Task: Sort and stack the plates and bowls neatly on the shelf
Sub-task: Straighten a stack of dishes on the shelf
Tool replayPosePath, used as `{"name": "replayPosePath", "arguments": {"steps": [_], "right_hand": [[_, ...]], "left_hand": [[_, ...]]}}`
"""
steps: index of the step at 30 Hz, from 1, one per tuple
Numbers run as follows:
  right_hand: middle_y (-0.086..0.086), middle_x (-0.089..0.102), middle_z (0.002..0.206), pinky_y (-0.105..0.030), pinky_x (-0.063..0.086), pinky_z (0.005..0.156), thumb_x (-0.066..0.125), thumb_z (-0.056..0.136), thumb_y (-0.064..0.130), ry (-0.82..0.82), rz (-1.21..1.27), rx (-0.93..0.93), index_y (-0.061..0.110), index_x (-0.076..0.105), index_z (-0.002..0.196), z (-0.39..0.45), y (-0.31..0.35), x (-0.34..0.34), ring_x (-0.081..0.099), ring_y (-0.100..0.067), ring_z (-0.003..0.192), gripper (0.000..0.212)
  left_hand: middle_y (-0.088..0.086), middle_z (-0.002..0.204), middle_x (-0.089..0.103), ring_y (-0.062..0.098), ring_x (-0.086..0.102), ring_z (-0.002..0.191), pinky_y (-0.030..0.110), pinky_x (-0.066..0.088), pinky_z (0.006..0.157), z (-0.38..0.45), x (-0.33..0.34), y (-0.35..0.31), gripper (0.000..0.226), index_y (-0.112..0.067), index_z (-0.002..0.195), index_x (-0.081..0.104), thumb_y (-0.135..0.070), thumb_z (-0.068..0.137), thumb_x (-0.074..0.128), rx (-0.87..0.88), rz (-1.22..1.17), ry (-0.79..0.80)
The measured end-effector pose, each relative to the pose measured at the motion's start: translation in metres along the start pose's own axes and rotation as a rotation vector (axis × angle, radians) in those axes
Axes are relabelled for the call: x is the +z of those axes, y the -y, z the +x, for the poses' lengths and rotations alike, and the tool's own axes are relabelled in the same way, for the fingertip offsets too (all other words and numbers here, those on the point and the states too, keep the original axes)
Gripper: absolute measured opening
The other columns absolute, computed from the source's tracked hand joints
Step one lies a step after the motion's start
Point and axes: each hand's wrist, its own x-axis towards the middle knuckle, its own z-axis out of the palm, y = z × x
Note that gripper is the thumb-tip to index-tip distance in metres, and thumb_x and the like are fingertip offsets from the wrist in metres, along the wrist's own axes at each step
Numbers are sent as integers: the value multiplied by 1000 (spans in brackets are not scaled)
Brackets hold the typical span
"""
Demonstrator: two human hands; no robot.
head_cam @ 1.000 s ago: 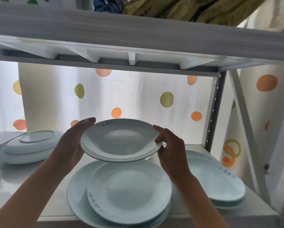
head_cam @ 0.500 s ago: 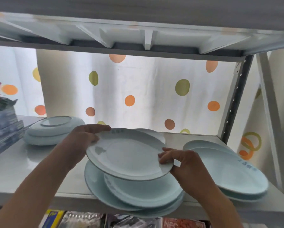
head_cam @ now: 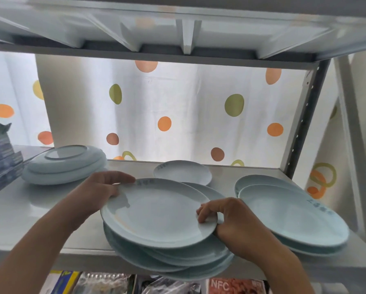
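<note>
"NFC" on red package (head_cam: 235, 286) below

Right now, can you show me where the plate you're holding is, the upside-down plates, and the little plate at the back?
held plate (head_cam: 156, 211), head view, on its bare middle.
upside-down plates (head_cam: 65, 164), head view, on the top one's sloping side.
small back plate (head_cam: 183, 171), head view, on its inner middle.

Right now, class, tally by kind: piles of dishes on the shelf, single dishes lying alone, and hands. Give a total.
Piles of dishes: 3 (left pile, middle pile, right pile)
Single dishes: 1 (back plate)
Hands: 2 (left hand, right hand, both gripping the top plate of the middle pile)
Total: 6
</note>
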Motion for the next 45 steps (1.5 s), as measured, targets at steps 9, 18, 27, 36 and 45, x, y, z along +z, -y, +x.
{"name": "replayPosePath", "arguments": {"steps": [9,18,27,36,45], "right_hand": [[10,73,105,-28,49,100,41,67,2,92,18,74,26,76,92,1,3,0,64,-2,107,50],[-15,74,87,-25,43,46,39,81,-2,2,47,98,23,74,84,8,14,-5,48,-9,39,43],[-5,73,73,-16,36,42,43,82,-2,-156,107,147,19,75,80,49,29,-17,42,-4,37,38],[-20,68,98,-39,60,67,49,90,10,-172,70,568,-2,62,97,167,-9,-29,63,-30,76,18],[-15,65,74,-31,53,56,48,99,18,27,-16,945,-4,56,83,188,-41,-9,61,-21,56,28]], "left_hand": [[15,96,75,37,71,87,48,52,91,9,1,8,69,-31,88,78,22,89,33,28,-24,89],[11,88,75,19,68,71,35,51,76,17,-1,-1,39,-30,85,79,0,93,55,86,-5,69],[7,110,73,24,67,109,45,49,96,68,-18,-18,17,-8,95,76,-10,88,61,162,-200,103],[13,110,71,32,66,103,47,49,97,153,-15,-18,21,-1,99,69,-4,97,48,-28,-192,213],[16,98,53,27,56,74,35,55,59,180,22,19,11,-3,95,54,-13,96,49,-347,-431,286]]}}
